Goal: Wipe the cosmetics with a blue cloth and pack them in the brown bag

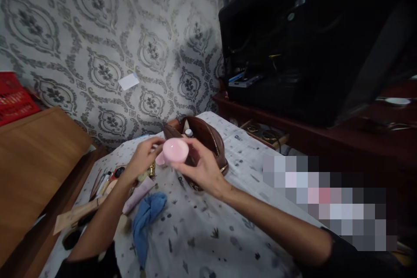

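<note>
A glossy pink round container [176,149] is held up over the bed or table cover, its round face toward me. My right hand [205,168] is closed around its right side, thumb below and fingers above. My left hand [145,155] has bent fingers with their tips at the container's left edge. A smaller pink part [160,159] shows beneath those fingertips; whether it belongs to the container I cannot tell. Just behind, a brown handbag [216,139] stands unzipped, with a white-capped bottle [189,132] inside its opening.
Left of my hands lie a blue cloth [146,221], a pale pink tube [138,194], brushes and other small cosmetics. A wooden panel [42,160] borders the left side. On the right are a large black screen [293,52] and an open drawer [265,134].
</note>
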A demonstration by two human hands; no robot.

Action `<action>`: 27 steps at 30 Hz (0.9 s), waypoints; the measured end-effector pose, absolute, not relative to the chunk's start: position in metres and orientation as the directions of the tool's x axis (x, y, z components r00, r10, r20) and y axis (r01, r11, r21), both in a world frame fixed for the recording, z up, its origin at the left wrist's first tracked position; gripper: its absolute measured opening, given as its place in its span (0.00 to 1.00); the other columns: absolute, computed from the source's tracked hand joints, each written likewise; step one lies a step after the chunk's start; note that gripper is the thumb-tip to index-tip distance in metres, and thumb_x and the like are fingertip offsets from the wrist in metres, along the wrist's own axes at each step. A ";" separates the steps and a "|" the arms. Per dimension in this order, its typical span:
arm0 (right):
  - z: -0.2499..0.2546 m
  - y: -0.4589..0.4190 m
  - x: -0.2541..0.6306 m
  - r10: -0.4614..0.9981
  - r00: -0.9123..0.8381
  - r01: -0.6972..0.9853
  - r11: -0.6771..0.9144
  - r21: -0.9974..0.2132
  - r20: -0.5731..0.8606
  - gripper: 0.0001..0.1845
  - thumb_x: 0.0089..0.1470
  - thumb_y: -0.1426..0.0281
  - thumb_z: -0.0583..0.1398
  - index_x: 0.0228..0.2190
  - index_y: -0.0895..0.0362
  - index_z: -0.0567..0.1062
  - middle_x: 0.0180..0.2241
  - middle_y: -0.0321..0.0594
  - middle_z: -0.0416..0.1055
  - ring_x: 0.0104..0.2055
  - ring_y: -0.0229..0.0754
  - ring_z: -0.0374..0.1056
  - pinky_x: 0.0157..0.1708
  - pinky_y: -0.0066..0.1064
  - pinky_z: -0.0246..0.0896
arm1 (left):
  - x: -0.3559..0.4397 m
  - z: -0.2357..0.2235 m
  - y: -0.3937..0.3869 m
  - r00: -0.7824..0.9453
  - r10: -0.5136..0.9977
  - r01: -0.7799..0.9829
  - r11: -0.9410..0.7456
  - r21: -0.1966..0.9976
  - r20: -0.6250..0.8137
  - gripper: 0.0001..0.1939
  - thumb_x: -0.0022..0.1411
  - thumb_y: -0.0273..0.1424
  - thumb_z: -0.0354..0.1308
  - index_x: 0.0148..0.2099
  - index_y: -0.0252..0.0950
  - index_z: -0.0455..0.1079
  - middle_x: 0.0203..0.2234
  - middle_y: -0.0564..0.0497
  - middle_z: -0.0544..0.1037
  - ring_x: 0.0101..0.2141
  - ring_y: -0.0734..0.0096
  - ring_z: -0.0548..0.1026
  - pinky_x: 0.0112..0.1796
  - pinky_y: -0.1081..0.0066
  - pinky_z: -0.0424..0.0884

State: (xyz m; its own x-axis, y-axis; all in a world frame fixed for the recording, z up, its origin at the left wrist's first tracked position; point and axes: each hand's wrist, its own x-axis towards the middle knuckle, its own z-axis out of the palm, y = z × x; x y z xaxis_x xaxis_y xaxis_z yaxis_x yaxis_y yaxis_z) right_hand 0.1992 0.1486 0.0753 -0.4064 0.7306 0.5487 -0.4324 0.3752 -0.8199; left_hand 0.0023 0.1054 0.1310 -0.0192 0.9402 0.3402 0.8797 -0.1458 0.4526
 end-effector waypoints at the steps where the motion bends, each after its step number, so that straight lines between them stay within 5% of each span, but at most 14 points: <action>1: 0.078 0.156 0.203 0.745 -0.390 -0.438 0.368 -0.820 0.542 0.27 0.44 0.62 0.70 0.45 0.56 0.71 0.45 0.41 0.74 0.46 0.43 0.71 0.49 0.37 0.66 | 0.007 0.135 0.124 0.024 0.930 0.887 -0.190 0.422 0.367 0.16 0.60 0.33 0.51 0.44 0.34 0.76 0.40 0.47 0.81 0.41 0.62 0.76 0.44 0.66 0.70; 4: 0.078 0.178 0.212 0.787 -0.375 -0.443 0.313 -0.840 0.491 0.29 0.43 0.60 0.70 0.45 0.56 0.70 0.45 0.43 0.74 0.46 0.44 0.71 0.50 0.38 0.67 | 0.019 0.142 0.177 0.167 0.929 0.929 -0.260 0.263 0.330 0.15 0.60 0.31 0.50 0.44 0.33 0.75 0.39 0.46 0.80 0.39 0.65 0.75 0.42 0.69 0.69; 7: 0.073 0.197 0.222 0.827 -0.374 -0.427 0.249 -0.869 0.420 0.31 0.41 0.56 0.71 0.44 0.56 0.70 0.45 0.44 0.75 0.46 0.45 0.72 0.50 0.39 0.68 | 0.028 0.141 0.220 0.204 0.978 0.979 -0.205 0.005 0.040 0.15 0.61 0.28 0.49 0.43 0.32 0.76 0.38 0.46 0.80 0.38 0.65 0.74 0.41 0.70 0.68; 9: 0.072 0.205 0.230 0.848 -0.357 -0.395 0.243 -0.886 0.392 0.32 0.40 0.53 0.71 0.43 0.56 0.70 0.45 0.44 0.76 0.46 0.46 0.73 0.49 0.40 0.69 | 0.031 0.138 0.241 0.188 0.975 0.979 -0.196 -0.061 -0.115 0.11 0.59 0.28 0.52 0.38 0.32 0.77 0.34 0.47 0.80 0.36 0.66 0.74 0.39 0.72 0.67; 13: 0.074 0.214 0.245 0.861 -0.343 -0.334 0.262 -0.906 0.375 0.32 0.42 0.52 0.69 0.44 0.57 0.71 0.46 0.45 0.76 0.49 0.48 0.72 0.50 0.42 0.69 | 0.027 0.133 0.265 0.144 0.940 0.981 -0.177 -0.079 -0.310 0.07 0.51 0.28 0.60 0.33 0.33 0.78 0.28 0.49 0.80 0.29 0.67 0.73 0.30 0.74 0.67; 18: 0.078 0.219 0.250 0.867 -0.322 -0.324 0.277 -0.904 0.381 0.29 0.44 0.52 0.68 0.43 0.56 0.72 0.47 0.44 0.76 0.50 0.48 0.72 0.51 0.41 0.68 | 0.012 0.133 0.270 0.100 0.900 0.984 -0.152 -0.089 -0.424 0.14 0.47 0.27 0.61 0.39 0.37 0.79 0.33 0.52 0.81 0.31 0.69 0.75 0.30 0.77 0.67; 22: 0.080 0.227 0.248 0.853 -0.327 -0.335 0.297 -0.894 0.406 0.34 0.45 0.54 0.68 0.50 0.55 0.69 0.46 0.43 0.76 0.49 0.47 0.72 0.50 0.40 0.68 | 0.006 0.133 0.267 0.120 0.906 0.986 -0.156 -0.055 -0.406 0.19 0.50 0.26 0.59 0.46 0.39 0.78 0.39 0.52 0.81 0.37 0.68 0.76 0.34 0.79 0.68; 27: 0.083 0.238 0.238 0.756 -0.463 -0.207 0.416 -0.885 0.463 0.30 0.48 0.59 0.66 0.51 0.56 0.69 0.47 0.42 0.74 0.48 0.46 0.72 0.48 0.38 0.67 | 0.003 0.123 0.270 0.217 0.946 0.975 -0.220 0.014 -0.242 0.19 0.49 0.20 0.55 0.44 0.34 0.78 0.34 0.52 0.82 0.34 0.70 0.76 0.34 0.79 0.68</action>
